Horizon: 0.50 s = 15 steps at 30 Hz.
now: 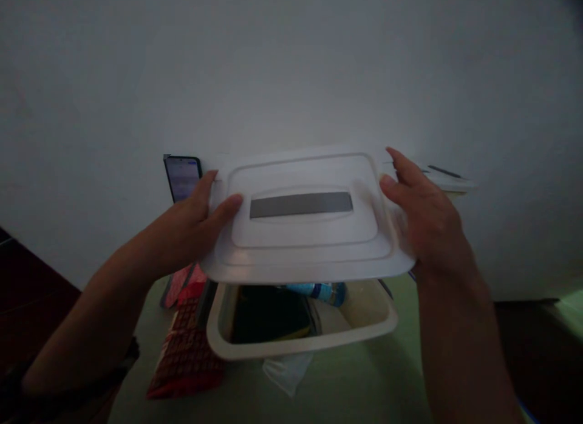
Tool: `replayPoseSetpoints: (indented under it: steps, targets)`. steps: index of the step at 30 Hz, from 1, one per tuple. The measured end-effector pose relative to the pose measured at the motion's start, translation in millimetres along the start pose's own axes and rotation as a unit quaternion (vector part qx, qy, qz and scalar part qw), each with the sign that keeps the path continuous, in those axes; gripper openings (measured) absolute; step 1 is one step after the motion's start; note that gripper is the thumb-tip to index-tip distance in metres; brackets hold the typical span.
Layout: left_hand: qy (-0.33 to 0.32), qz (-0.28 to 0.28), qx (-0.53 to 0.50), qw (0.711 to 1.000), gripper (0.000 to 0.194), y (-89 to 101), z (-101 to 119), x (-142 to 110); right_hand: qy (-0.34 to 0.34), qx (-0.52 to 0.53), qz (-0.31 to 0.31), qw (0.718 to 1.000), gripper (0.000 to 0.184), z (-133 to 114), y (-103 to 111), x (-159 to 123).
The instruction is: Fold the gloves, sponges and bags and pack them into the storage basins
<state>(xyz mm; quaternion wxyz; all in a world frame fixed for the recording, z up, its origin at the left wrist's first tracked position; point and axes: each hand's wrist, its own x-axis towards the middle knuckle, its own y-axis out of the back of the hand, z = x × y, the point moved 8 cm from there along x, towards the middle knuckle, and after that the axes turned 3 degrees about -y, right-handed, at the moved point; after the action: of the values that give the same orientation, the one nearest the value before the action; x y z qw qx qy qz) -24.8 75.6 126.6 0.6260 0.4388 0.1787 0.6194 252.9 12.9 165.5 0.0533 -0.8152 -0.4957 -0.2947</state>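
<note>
above the open cream plastic box [300, 351] on the pale green worktop [364, 387], the left hand [200, 226] is part-closed on the left end of the white rectangular plastic lid [305, 232], thumb on top; the lid spans crosswise between the hands, its long axis roughly matching the box's; the right hand [430, 214] similarly grips the right end, both equally near.

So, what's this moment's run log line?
left hand: lid edge; right hand: lid edge; lid: held over box; box: open, blue item inside; red packet: beside box
</note>
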Motion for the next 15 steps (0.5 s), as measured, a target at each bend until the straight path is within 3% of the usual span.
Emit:
replayPoseSetpoints:
  steps: [3, 6, 11, 15]
  targets:
    - [0.039, -0.064, 0.031, 0.997, 0.077, -7.7, -4, -4, -0.012, -0.051, -0.057, 0.997, 0.044, -1, 4, -2]
    - [0.037, -0.128, 0.039, 0.99, 0.069, -19.8, -4, -7, -0.01, -0.102, -0.114, 0.988, 0.043, 2, 7, -3]
    - [-0.041, -0.12, 0.147, 0.981, 0.051, -29.8, -1, -4, -0.064, -0.171, -0.158, 0.97, 0.041, 21, 9, -3]
    - [-0.069, -0.195, 0.202, 0.957, 0.051, -48.8, -9, -6, -0.075, -0.237, -0.237, 0.939, 0.043, 29, -6, -8]
